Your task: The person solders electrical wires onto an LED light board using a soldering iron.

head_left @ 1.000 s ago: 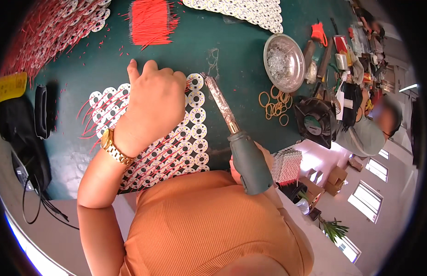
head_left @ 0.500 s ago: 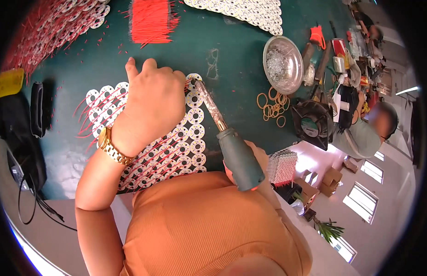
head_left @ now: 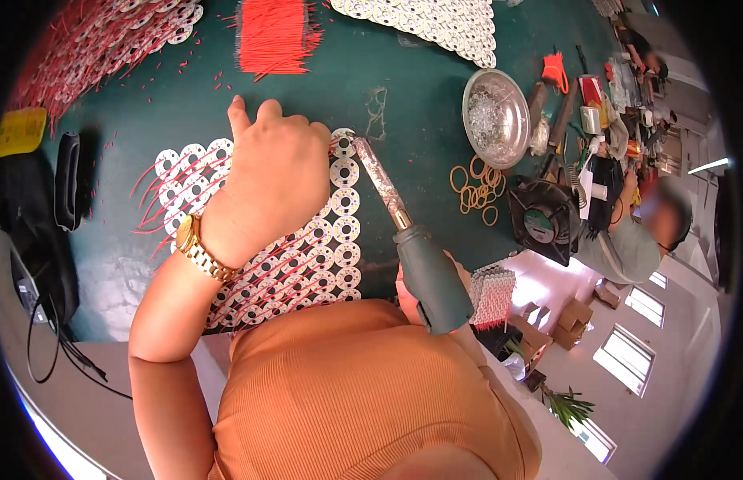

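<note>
Smooth dark green tabletop [head_left: 423, 96]: it lies flat under your work, a level bed that likely keeps small pieces from tipping.
Left hand [head_left: 282, 164]: palm down, one finger raised and the rest curled under; their tips are hidden, so I cannot tell whether they pinch anything. A bit of red shows at the hand's right edge.
Right hand [head_left: 406, 294]: your fingers are wrapped around the handle, partly hidden behind it, probably to stay clear of the barrel.
Soldering iron with green handle and silvery, rough-looking barrel [head_left: 432, 280]: it slants up and left, its tip at the uppermost board just beside your left hand; contact is too small to tell.
White ring-shaped circuit boards [head_left: 347, 229]: packed in rows beneath your left hand and down toward your body, seemingly within both hands' reach.
Thin red wires [head_left: 277, 276]: slanting down-left across the rows; the rightmost column is mostly bare of them, which appears to leave it open to the iron.
Dense red wire bundle [head_left: 277, 36]: beyond your left hand, its strands side by side, perhaps for easy picking.
Round metal bowl [head_left: 517, 132]: right of the iron, holding clear scraps.
Tan rubber bands [head_left: 478, 190]: loose, near the bowl.
</note>
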Demonstrator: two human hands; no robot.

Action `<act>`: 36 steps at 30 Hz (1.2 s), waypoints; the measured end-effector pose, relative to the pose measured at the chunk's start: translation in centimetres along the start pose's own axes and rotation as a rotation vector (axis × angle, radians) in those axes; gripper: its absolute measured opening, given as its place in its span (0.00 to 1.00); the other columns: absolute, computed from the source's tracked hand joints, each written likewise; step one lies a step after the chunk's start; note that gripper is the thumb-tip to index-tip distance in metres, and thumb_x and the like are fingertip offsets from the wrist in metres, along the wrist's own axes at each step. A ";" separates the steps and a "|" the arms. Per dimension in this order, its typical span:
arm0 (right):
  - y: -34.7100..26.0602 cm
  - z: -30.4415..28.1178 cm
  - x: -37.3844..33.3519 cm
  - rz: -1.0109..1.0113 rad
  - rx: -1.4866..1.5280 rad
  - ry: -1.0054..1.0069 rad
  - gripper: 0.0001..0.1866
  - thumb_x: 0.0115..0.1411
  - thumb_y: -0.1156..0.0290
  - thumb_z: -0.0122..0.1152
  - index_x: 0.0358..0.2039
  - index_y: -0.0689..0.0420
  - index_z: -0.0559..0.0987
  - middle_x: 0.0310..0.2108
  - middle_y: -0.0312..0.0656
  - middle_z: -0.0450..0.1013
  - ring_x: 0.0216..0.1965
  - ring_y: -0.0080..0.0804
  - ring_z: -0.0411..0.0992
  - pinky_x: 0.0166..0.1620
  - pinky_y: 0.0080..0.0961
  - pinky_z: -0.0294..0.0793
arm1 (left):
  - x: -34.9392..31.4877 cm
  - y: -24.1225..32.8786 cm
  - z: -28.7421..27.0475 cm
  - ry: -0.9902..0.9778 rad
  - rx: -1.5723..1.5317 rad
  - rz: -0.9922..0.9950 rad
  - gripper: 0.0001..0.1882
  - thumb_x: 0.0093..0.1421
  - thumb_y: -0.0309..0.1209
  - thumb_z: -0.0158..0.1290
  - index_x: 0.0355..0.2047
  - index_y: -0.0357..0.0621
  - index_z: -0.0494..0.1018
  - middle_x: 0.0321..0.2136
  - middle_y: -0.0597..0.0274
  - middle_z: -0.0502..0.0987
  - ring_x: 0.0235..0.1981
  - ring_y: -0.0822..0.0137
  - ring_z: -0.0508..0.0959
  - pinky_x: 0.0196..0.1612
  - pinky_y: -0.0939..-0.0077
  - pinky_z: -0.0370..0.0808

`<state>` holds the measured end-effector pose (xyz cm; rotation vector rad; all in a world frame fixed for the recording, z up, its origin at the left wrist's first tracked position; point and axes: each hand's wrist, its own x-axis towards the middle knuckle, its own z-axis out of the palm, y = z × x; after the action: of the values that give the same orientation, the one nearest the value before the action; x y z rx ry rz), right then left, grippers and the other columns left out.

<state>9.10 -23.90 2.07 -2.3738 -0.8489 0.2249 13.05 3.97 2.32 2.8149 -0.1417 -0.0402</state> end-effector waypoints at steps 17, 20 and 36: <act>-0.8 0.4 0.7 -0.021 0.032 0.063 0.19 0.44 0.65 0.72 0.38 0.53 0.80 0.34 0.39 0.76 0.23 0.40 0.77 0.27 0.32 0.77 | 0.1 0.0 -0.1 -0.022 -0.043 -0.021 0.09 0.52 0.25 0.48 0.29 0.39 0.79 0.28 0.51 0.78 0.40 0.48 0.74 0.58 0.25 0.59; -1.0 0.7 0.6 0.071 0.144 0.077 0.16 0.44 0.65 0.71 0.35 0.53 0.79 0.32 0.39 0.76 0.23 0.40 0.76 0.26 0.32 0.76 | 0.0 -0.1 0.0 -0.004 -0.018 -0.010 0.07 0.54 0.25 0.48 0.28 0.39 0.76 0.27 0.53 0.77 0.38 0.49 0.73 0.57 0.27 0.60; 0.3 2.0 -3.4 0.154 0.341 0.090 0.22 0.56 0.76 0.61 0.52 0.62 0.71 0.33 0.39 0.70 0.28 0.25 0.68 0.31 0.26 0.71 | -0.4 -0.3 0.3 0.044 -0.017 0.032 0.06 0.59 0.27 0.49 0.26 0.39 0.73 0.26 0.53 0.75 0.37 0.49 0.73 0.54 0.29 0.63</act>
<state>5.95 -25.24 0.16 -2.1103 -0.5371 0.2971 12.71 4.16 1.95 2.7933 -0.1749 0.0277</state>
